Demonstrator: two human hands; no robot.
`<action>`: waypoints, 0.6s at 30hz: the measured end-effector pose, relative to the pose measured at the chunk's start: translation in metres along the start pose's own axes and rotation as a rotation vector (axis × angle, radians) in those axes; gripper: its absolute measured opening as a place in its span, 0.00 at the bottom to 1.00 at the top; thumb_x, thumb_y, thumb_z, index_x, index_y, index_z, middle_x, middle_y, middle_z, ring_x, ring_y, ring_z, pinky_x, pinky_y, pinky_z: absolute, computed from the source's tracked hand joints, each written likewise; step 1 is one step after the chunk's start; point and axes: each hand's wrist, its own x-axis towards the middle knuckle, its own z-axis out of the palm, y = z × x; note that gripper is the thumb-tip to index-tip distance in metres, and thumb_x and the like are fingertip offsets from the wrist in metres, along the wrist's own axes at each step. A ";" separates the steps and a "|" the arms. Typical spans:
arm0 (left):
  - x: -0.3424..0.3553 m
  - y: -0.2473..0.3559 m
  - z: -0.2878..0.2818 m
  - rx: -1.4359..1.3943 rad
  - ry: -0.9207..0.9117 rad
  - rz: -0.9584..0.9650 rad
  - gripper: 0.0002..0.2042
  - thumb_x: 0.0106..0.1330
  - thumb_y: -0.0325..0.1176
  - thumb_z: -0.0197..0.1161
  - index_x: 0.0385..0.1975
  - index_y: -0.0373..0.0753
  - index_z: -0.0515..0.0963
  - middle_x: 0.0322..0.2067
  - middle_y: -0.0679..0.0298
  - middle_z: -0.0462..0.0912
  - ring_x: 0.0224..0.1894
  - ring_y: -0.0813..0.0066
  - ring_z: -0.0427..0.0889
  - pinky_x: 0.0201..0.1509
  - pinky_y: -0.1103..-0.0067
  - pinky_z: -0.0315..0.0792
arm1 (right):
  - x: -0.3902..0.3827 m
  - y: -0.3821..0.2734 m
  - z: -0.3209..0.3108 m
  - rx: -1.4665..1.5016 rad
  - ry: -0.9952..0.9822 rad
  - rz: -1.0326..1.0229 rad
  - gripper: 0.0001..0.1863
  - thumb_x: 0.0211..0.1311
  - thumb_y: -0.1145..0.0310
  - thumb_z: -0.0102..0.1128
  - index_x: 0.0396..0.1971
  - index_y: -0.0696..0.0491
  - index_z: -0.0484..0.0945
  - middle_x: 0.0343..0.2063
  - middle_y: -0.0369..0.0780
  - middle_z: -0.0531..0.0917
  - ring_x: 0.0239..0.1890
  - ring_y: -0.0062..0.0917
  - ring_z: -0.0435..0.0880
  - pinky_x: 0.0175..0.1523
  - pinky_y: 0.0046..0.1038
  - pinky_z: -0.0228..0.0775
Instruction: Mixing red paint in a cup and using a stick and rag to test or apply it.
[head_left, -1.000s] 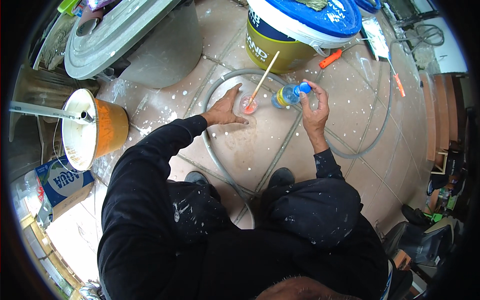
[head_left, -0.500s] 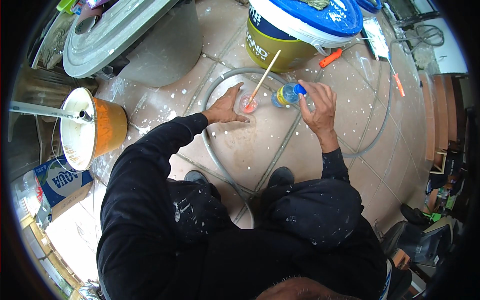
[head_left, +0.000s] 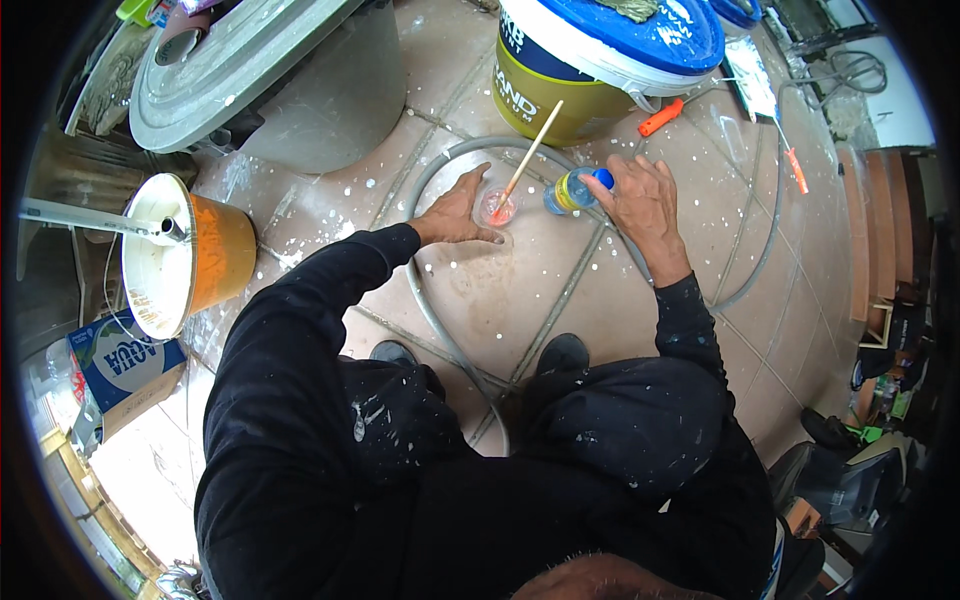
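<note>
A small clear cup (head_left: 489,219) with a little red-orange stuff in it stands on the tiled floor. A brush with a pale wooden handle (head_left: 534,147) leans in it. My left hand (head_left: 452,211) rests beside the cup, thumb and fingers spread around its near-left side; whether they touch it is hard to see. Just right of the cup is a small clear plastic bottle (head_left: 567,193) with a yellow label, tilted in this view. My right hand (head_left: 645,213) has its thumb and curled fingers at the blue bottle cap (head_left: 602,178), pinching its right side.
A grey hose (head_left: 421,290) loops around the cup and bottle. Beyond stand a lidded paint bucket (head_left: 548,98) and a large grey tub (head_left: 345,110). An orange-handled tool (head_left: 660,118) lies on the right; an orange bucket (head_left: 222,258) and a blue carton (head_left: 125,362) stand left.
My right hand has shifted right and turned at the bottle cap, its fingers now to the cap's right. My left hand, the cup and the brush stay nearly in place.
</note>
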 end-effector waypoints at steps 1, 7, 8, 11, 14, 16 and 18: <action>0.000 0.000 0.000 -0.007 -0.012 -0.010 0.68 0.45 0.57 0.85 0.79 0.39 0.41 0.73 0.37 0.56 0.76 0.41 0.59 0.80 0.62 0.59 | 0.001 0.000 0.004 -0.004 0.005 0.000 0.22 0.63 0.46 0.70 0.31 0.52 0.81 0.25 0.41 0.85 0.36 0.35 0.84 0.44 0.39 0.72; -0.003 0.006 -0.002 0.008 -0.010 -0.036 0.66 0.47 0.53 0.85 0.79 0.39 0.42 0.73 0.37 0.57 0.76 0.42 0.61 0.79 0.62 0.60 | 0.007 -0.001 0.021 -0.066 0.112 0.022 0.26 0.62 0.42 0.68 0.20 0.51 0.81 0.17 0.41 0.82 0.27 0.35 0.85 0.37 0.41 0.73; -0.003 0.006 -0.002 0.011 0.005 -0.027 0.66 0.47 0.53 0.85 0.79 0.39 0.42 0.73 0.37 0.57 0.76 0.42 0.61 0.79 0.62 0.60 | 0.008 -0.003 0.019 -0.079 0.106 0.014 0.26 0.63 0.42 0.68 0.18 0.51 0.81 0.15 0.40 0.81 0.25 0.35 0.84 0.36 0.41 0.73; 0.001 0.005 -0.002 -0.055 0.015 -0.012 0.61 0.48 0.53 0.85 0.78 0.41 0.50 0.71 0.41 0.63 0.76 0.46 0.62 0.79 0.63 0.60 | 0.012 -0.007 0.000 -0.142 0.019 0.025 0.27 0.64 0.43 0.68 0.19 0.53 0.82 0.16 0.42 0.82 0.25 0.36 0.84 0.35 0.42 0.73; 0.005 0.001 0.003 -0.020 0.017 0.068 0.53 0.51 0.47 0.84 0.76 0.43 0.58 0.71 0.46 0.66 0.73 0.49 0.67 0.76 0.65 0.64 | 0.025 -0.009 -0.025 -0.111 0.043 0.011 0.26 0.65 0.44 0.67 0.30 0.57 0.83 0.24 0.46 0.85 0.29 0.38 0.86 0.36 0.43 0.73; 0.007 0.000 0.008 -0.131 0.044 0.057 0.45 0.54 0.44 0.81 0.72 0.42 0.65 0.66 0.50 0.74 0.68 0.53 0.73 0.73 0.67 0.68 | 0.034 -0.011 -0.036 -0.038 0.153 -0.019 0.27 0.66 0.45 0.66 0.39 0.59 0.84 0.29 0.49 0.87 0.32 0.39 0.86 0.35 0.44 0.72; 0.008 0.001 0.010 -0.222 0.040 0.080 0.42 0.55 0.44 0.80 0.70 0.41 0.67 0.63 0.51 0.77 0.66 0.53 0.76 0.71 0.67 0.69 | 0.044 -0.016 -0.038 0.355 -0.146 0.238 0.32 0.67 0.48 0.66 0.55 0.63 0.77 0.33 0.49 0.86 0.31 0.36 0.84 0.33 0.42 0.70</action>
